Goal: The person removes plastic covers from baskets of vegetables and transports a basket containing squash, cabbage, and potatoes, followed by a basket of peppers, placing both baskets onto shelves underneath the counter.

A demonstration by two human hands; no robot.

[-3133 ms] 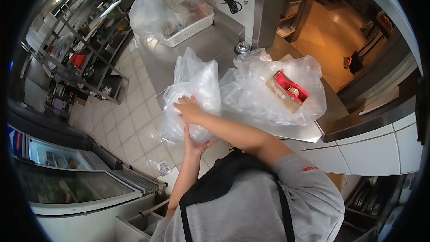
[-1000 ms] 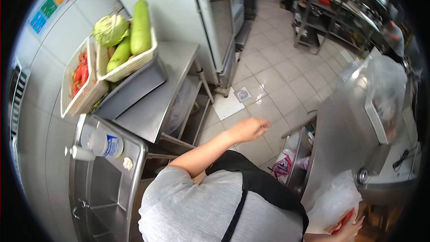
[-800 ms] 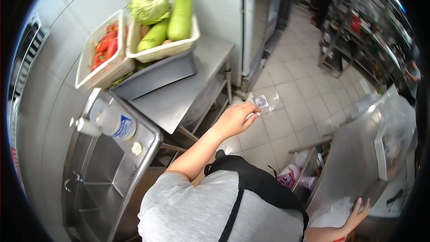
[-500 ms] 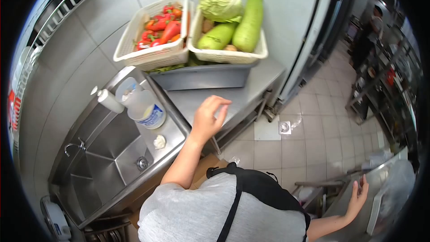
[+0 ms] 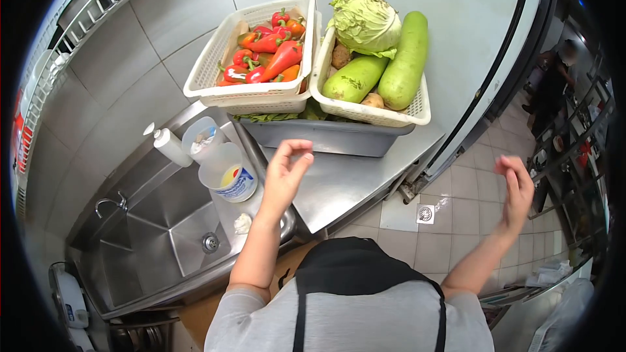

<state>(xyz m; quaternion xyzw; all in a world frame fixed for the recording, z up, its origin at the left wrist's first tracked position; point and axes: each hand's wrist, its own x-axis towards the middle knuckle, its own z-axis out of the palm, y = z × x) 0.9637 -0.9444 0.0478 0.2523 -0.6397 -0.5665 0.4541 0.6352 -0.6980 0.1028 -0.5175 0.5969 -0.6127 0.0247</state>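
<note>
Holds left hand [image 5: 280, 175] near desk [image 5: 339, 186], right hand [image 5: 517, 194] well apart at right; shows loosely curled, empty fingers [image 5: 292, 146]. Leaves far pepper basket [image 5: 244, 94] and gourd basket [image 5: 365, 112] untouched.

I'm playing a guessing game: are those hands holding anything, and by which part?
Nothing is held: the left hand and the right hand both look empty.

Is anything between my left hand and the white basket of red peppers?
Nothing visible blocks a reach from above. In this view, the gray tub and some leafy greens lie between your left hand and the pepper basket, but both appear lower than its rim, so going over them looks clear.
</note>
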